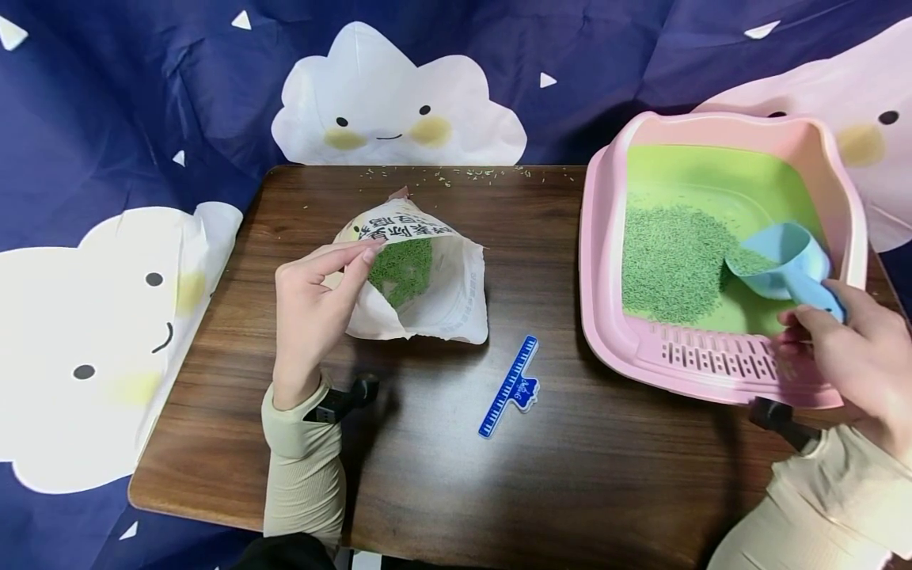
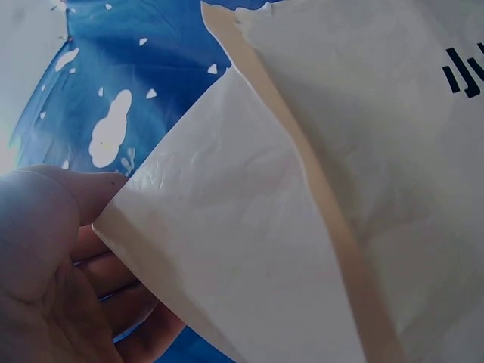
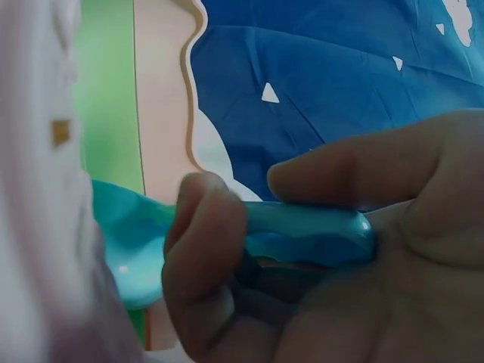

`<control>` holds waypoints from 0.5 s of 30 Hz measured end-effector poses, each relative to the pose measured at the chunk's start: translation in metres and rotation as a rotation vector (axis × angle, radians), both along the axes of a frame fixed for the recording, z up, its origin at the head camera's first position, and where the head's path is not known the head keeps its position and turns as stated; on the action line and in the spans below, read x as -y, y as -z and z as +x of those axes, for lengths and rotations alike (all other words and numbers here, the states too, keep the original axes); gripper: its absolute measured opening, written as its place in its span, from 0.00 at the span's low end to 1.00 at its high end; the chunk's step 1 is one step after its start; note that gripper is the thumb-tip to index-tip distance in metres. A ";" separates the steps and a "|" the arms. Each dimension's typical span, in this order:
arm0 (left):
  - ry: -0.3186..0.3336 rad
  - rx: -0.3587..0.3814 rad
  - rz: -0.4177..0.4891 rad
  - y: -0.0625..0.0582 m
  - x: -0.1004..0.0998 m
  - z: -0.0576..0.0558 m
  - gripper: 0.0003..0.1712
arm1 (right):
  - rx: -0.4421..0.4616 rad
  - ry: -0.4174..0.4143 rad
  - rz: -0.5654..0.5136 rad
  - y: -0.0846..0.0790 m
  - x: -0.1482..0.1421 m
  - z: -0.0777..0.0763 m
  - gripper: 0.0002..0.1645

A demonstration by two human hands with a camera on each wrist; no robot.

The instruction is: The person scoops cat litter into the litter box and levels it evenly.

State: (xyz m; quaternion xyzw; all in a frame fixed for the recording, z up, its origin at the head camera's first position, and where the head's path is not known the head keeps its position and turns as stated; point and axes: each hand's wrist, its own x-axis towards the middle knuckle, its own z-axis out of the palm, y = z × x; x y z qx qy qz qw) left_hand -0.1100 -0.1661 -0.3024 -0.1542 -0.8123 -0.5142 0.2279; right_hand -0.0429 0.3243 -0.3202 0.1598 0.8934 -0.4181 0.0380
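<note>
My left hand [image 1: 313,297] pinches the upper left edge of an opened white paper bag [image 1: 456,293] between thumb and fingers. Green litter pellets [image 1: 406,269] show inside the bag's mouth. In the left wrist view the thumb presses against a folded corner of the bag [image 2: 219,204]. On the right, my right hand [image 1: 855,348] grips the handle of a light blue scoop [image 1: 777,261], its fingers curled round it in the right wrist view. The scoop, with some green pellets in it, is inside a pink litter box [image 1: 598,237], beside a heap of green pellets [image 1: 673,261].
A blue clip [image 1: 509,388] lies on the brown wooden table [image 1: 427,459] between bag and litter box. Loose pellets are scattered along the table's back edge. Behind hangs a dark blue cloth [image 1: 570,47] with cloud faces.
</note>
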 end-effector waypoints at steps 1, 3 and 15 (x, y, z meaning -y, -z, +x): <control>-0.001 0.000 -0.002 0.000 0.000 0.000 0.08 | 0.003 -0.003 0.037 -0.001 0.001 0.001 0.15; -0.001 0.002 -0.001 0.000 0.000 0.000 0.08 | 0.001 -0.008 0.073 -0.004 0.002 0.002 0.16; 0.006 0.006 0.002 0.000 0.001 0.000 0.08 | -0.058 0.071 -0.007 -0.006 0.008 0.007 0.20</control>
